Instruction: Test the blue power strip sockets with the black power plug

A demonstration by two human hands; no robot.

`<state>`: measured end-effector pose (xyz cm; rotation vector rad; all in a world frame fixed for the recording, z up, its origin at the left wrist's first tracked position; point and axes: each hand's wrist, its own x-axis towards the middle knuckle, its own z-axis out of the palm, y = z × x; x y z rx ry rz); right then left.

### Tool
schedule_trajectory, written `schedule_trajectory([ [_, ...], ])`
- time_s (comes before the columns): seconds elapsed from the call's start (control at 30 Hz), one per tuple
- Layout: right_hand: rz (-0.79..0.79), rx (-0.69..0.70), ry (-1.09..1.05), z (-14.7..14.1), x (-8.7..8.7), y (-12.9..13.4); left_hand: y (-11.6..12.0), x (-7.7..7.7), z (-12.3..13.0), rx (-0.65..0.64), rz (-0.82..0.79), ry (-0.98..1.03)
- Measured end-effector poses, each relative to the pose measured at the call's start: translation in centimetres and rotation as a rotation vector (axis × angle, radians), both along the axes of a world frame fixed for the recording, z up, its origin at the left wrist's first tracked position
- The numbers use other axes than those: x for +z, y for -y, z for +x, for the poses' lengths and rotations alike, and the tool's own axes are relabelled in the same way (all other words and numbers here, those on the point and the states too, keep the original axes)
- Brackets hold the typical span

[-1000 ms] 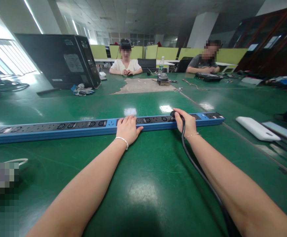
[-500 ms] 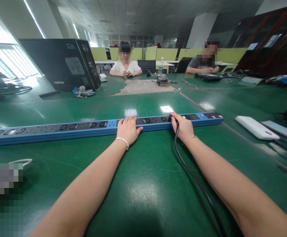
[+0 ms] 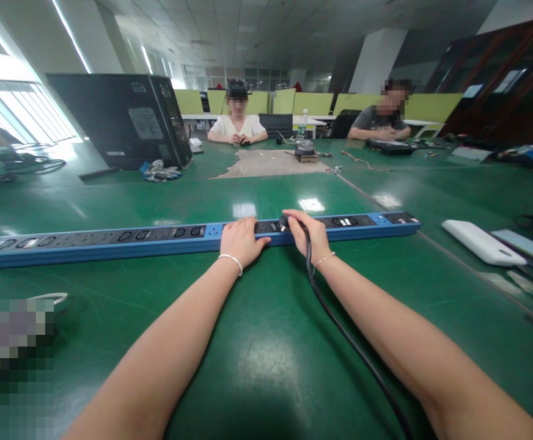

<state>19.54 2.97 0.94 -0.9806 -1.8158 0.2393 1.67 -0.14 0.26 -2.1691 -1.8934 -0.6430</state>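
Observation:
A long blue and black power strip [image 3: 175,239] lies across the green table, its sockets facing up. My left hand [image 3: 241,239] is laid over the strip near its middle, fingers across the top and thumb along the near side, gripping it. In the fingers of my right hand [image 3: 310,235] is a black power plug [image 3: 285,220], held just above the strip to the right of my left hand. Metal prongs show at the plug's end. A thick black cable [image 3: 340,324] runs from the plug down past my right forearm to the bottom edge.
A black computer case [image 3: 124,122] and a glove [image 3: 161,171] stand at the back left. To the right lies a white oblong device [image 3: 481,242]. A blurred-out object [image 3: 12,336] is at the lower left. Two people sit across the table, near a bottle [image 3: 302,125].
My right hand has moved left along the strip with the plug, whose prongs are now visible. My left hand stays on the strip. The view has shifted slightly.

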Motion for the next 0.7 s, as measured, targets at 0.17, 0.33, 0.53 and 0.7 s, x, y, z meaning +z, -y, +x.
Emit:
schedule_trajectory([
  [0.17, -0.028, 0.075, 0.102, -4.3, 0.5, 0.4, -0.2, 0.2, -0.2, 0.010, 0.006, 0.068],
  [0.33, -0.108, -0.089, 0.184, -6.1, 1.3, 0.4, -0.2, 0.3, 0.0, 0.055, 0.000, 0.106],
  [0.53, -0.149, -0.174, 0.243, -5.9, 1.3, 0.8, -0.3, 0.1, -0.1, 0.032, 0.002, 0.118],
  [0.7, -0.069, -0.175, 0.341, -6.1, 1.2, 1.4, -0.5, -0.2, -0.2, 0.003, 0.044, 0.112],
])
